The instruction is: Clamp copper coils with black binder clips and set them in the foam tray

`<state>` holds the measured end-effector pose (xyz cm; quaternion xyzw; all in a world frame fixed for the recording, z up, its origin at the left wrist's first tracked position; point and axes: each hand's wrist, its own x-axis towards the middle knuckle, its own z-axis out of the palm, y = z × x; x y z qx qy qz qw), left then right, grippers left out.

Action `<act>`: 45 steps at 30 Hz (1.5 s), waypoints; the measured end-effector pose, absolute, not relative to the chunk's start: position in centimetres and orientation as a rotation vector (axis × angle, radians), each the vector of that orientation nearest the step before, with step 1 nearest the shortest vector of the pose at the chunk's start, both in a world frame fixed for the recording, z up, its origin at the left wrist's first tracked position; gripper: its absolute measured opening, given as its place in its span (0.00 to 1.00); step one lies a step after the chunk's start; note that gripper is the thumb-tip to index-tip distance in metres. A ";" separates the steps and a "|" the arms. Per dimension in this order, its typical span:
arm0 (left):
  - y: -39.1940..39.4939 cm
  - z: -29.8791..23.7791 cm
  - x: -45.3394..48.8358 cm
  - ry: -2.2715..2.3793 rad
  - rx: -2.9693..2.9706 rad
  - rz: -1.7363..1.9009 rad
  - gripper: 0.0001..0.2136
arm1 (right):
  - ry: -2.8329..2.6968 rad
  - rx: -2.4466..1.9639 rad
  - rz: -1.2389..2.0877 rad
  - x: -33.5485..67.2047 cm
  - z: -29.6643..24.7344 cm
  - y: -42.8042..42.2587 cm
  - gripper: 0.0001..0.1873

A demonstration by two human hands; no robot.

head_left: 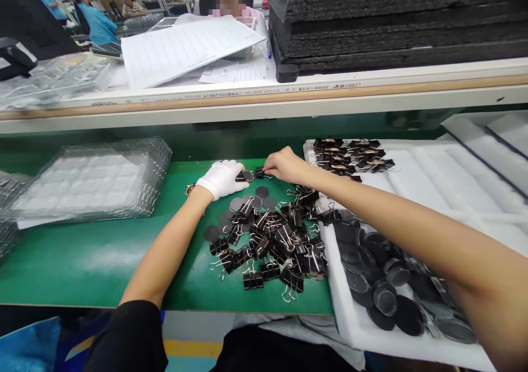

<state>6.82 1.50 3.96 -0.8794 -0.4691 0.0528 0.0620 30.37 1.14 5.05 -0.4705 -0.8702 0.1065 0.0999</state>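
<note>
My left hand (223, 177), in a white glove, is closed round a small dark round disc (247, 175) at the far side of the green mat (82, 256). My bare right hand (285, 165) pinches a black binder clip (259, 171) right beside that disc. Below both hands lies a heap of black binder clips (272, 245) with several grey discs (251, 201) mixed in.
A white foam tray (416, 179) on the right holds clipped pieces (350, 155) at its far end and dark round discs (388, 289) near me. Clear plastic blister trays (91, 179) are stacked at the left. A raised shelf (264, 100) carries papers and black foam sheets (396, 20). Other people sit beyond.
</note>
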 end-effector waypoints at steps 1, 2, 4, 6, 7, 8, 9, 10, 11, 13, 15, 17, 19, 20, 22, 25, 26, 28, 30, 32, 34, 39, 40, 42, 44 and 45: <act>1.5 3.9 6.8 -1.421 -2.658 0.156 0.25 | -2.580 -1.379 0.349 30.3 4.8 1.6 0.12; 1.5 3.8 6.7 -1.413 -2.669 0.157 0.25 | -2.586 -1.369 0.390 30.4 4.6 2.2 0.11; 1.7 3.8 6.5 -1.385 -2.704 0.167 0.24 | -2.602 -1.350 0.484 30.8 4.6 3.2 0.09; 1.9 4.0 6.3 -1.355 -2.749 0.187 0.24 | -2.624 -1.336 0.583 31.1 5.0 4.1 0.07; 1.9 4.0 6.1 -1.348 -2.770 0.197 0.24 | -2.636 -1.329 0.646 31.2 5.2 4.4 0.06; 2.0 4.1 6.0 -1.347 -2.784 0.201 0.24 | -2.650 -1.319 0.713 31.1 5.4 4.7 0.06; 2.0 4.2 6.0 -1.348 -2.792 0.203 0.23 | -2.664 -1.312 0.772 31.0 5.5 4.8 0.05; 2.0 4.3 5.9 -1.348 -2.796 0.202 0.23 | -2.668 -1.311 0.810 30.7 5.7 4.9 0.04; 2.0 4.4 5.9 -1.349 -2.794 0.203 0.23 | -2.643 -1.314 0.814 30.3 5.8 4.9 0.06; 1.9 4.4 5.9 -1.350 -2.790 0.209 0.24 | -2.497 -1.338 0.718 29.3 5.9 4.8 0.13; 1.9 4.4 6.0 -1.355 -2.784 0.213 0.24 | -2.307 -1.393 0.626 28.3 5.8 4.8 0.19; 1.9 4.3 6.0 -1.363 -2.780 0.207 0.24 | -2.248 -1.461 0.641 27.4 5.4 4.9 0.21; 2.0 4.2 6.0 -1.363 -2.779 0.203 0.24 | -2.306 -1.508 0.698 26.8 5.0 5.0 0.19; 2.0 4.1 6.0 -1.362 -2.779 0.201 0.24 | -2.341 -1.509 0.713 26.6 4.7 5.0 0.16; 2.0 4.1 6.0 -1.360 -2.782 0.193 0.23 | -2.390 -1.483 0.719 26.7 4.4 4.9 0.09; 2.0 4.1 6.1 -1.364 -2.788 0.182 0.21 | -2.509 -1.396 0.689 27.8 4.5 4.5 0.07; 2.0 4.1 6.1 -1.367 -2.790 0.178 0.21 | -2.582 -1.361 0.660 28.3 4.7 4.3 0.10; 2.0 4.0 6.1 -1.373 -2.794 0.168 0.22 | -2.739 -1.318 0.628 29.4 5.1 4.0 0.16; 2.0 3.9 6.2 -1.374 -2.796 0.154 0.23 | -2.789 -1.367 0.653 30.2 5.2 3.9 0.15; 2.1 3.7 6.2 -1.376 -2.796 0.148 0.23 | -2.690 -1.475 0.661 30.6 5.1 3.7 0.10; 2.2 3.6 6.2 -1.379 -2.795 0.149 0.23 | -2.537 -1.565 0.630 30.6 4.7 3.6 0.08; 2.1 3.7 6.1 -1.354 -2.792 0.138 0.23 | -2.440 -1.612 0.614 29.8 4.1 3.5 0.13; 2.1 3.7 6.1 -1.351 -2.787 0.146 0.23 | -2.390 -1.631 0.552 29.5 4.1 3.6 0.16; 2.0 3.8 6.2 -1.349 -2.776 0.171 0.24 | -2.217 -1.676 0.415 28.6 3.8 4.0 0.22; 2.0 3.9 6.3 -1.349 -2.760 0.190 0.24 | -2.074 -1.722 0.355 27.5 3.2 4.5 0.24; 2.0 3.9 6.4 -1.349 -2.752 0.196 0.24 | -2.040 -1.749 0.359 26.8 2.8 4.8 0.24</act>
